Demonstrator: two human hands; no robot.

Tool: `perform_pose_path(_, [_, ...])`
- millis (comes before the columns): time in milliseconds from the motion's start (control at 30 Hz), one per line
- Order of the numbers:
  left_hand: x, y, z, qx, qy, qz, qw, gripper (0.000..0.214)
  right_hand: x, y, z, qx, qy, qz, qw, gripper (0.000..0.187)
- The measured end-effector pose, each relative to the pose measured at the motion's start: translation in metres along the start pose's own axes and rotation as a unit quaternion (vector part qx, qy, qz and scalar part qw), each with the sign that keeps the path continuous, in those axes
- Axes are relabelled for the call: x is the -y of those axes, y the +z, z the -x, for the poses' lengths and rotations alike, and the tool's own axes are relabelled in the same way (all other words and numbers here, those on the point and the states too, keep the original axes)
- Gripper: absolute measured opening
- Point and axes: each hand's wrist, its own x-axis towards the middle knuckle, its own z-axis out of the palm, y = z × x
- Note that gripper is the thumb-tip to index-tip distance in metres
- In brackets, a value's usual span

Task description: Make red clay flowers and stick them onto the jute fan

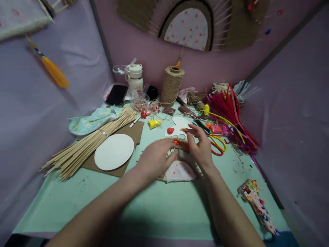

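In the middle of the table lies a fan-shaped craft [181,172] with a white, red-dotted half circle, thin sticks and a brown outer band. A small red flower with a yellow centre [175,141] sits on that band. My left hand [156,158] is closed over the craft's left side, thumb towards the middle. Above its right side is my right hand [202,145], fingers apart, one fingertip at a small yellow clay bit [182,129]. Whether it touches the bit, I cannot tell. White paper [177,131] beneath also carries a red clay lump [170,130].
To the left, bamboo sticks [84,145] and a white oval disc [114,152] lie on cardboard [133,137]. Behind stand a twine spool [171,85] and a bottle [135,80]. At right are scissors [218,145], red pipe cleaners [232,116] and a flower-patterned glue gun [257,204].
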Motion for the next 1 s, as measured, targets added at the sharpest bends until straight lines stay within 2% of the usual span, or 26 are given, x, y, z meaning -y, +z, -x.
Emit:
perform_pose_path(67, [0.005,-0.01,-0.023,0.025,-0.056,-0.05,0.997,0.026,-0.008,-0.004,-0.002,-0.004,0.015,-0.001,1.0,0.029])
perform_pose_path(133, [0.013,-0.011,-0.048,0.041,-0.098,-0.089,0.99,0.025,-0.017,-0.007,-0.004,-0.012,0.002,0.039,0.999,0.032])
perform_pose_path(233, [0.028,0.003,-0.083,0.06,-0.124,-0.116,0.984,0.027,-0.026,-0.008,-0.008,0.018,-0.015,0.152,0.988,0.038])
perform_pose_path(367, [0.044,0.029,-0.107,0.063,-0.123,-0.138,0.981,0.03,-0.03,-0.002,-0.011,0.117,-0.014,0.241,0.963,0.044])
perform_pose_path(500, [0.05,0.04,-0.112,0.071,-0.115,-0.14,0.981,0.033,-0.031,0.005,-0.011,0.172,-0.023,0.262,0.949,0.043])
perform_pose_path(600, [0.05,0.04,-0.113,0.075,-0.112,-0.125,0.983,0.023,-0.034,0.007,-0.01,0.184,-0.027,0.271,0.944,0.041])
perform_pose_path(800, [0.049,0.023,-0.111,0.038,-0.125,-0.061,0.989,0.02,-0.035,0.007,-0.009,0.18,-0.036,0.276,0.944,0.037])
perform_pose_path(1000, [0.042,0.015,-0.092,-0.005,-0.108,0.042,0.993,0.024,-0.025,0.004,-0.009,0.145,-0.058,0.262,0.952,0.03])
